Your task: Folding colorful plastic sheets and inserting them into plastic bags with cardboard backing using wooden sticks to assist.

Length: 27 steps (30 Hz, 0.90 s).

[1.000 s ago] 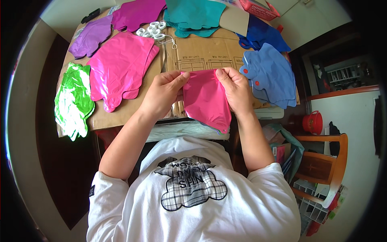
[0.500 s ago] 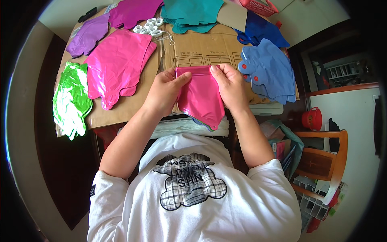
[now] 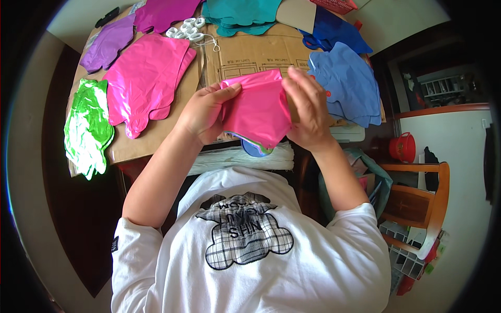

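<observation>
Above the near edge of the cardboard-covered table, my left hand [image 3: 201, 112] pinches the left side of a folded stack of flat, shiny foil sheets [image 3: 255, 107], which look like uninflated balloons. Pink faces up, and blue and green edges peek out at its lower tip. Beside the stack's right edge, my right hand [image 3: 310, 112] has its fingers stretched out and apart. Its palm side is near the edge; whether it touches is hard to tell. A larger pink foil stack [image 3: 146, 78] lies to the left, with a shiny green one [image 3: 88, 120] beyond it.
Around the cardboard [image 3: 240, 52] lie purple [image 3: 109, 44], magenta [image 3: 164, 13], teal [image 3: 240, 15], dark blue [image 3: 339, 31] and light blue [image 3: 347, 86] foil stacks. Small white ribbon coils [image 3: 188, 32] sit at the back. A wooden chair [image 3: 442, 198] and red bucket [image 3: 403, 148] stand right.
My right hand has let go of the folded stack's top corner and spread its fingers beside the right edge. The stack has tilted, showing more blue below. My left hand keeps its pinch.
</observation>
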Available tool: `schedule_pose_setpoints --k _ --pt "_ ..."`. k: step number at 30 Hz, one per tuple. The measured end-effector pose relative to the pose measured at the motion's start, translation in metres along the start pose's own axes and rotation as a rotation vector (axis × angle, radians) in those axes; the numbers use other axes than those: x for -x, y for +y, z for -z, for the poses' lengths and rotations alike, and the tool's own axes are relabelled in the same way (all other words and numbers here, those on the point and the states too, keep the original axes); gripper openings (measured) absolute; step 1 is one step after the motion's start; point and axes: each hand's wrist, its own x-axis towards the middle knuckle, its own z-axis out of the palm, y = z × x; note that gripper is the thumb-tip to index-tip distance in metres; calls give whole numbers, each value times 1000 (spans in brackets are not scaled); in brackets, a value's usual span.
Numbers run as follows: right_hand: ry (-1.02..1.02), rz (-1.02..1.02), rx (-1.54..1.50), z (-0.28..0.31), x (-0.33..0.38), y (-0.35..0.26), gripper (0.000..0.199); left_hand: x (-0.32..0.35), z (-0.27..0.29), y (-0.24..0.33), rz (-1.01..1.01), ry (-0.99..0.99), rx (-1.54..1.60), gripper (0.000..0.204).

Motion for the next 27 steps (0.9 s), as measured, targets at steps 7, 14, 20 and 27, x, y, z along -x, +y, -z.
schedule_pose_setpoints --k 7,14,20,27 --pt "-183 -163 -292 17 -17 1 24 21 -9 10 116 93 -134 41" --pt "-461 -971 -1250 30 -13 -5 18 49 0 15 -118 -184 -492 75" --pt "-569 -1088 -1264 28 1 -14 18 38 -5 1 -71 -56 -395 18" --pt "-408 -1142 -1380 33 1 -22 19 50 -5 4 -132 -75 -538 19"
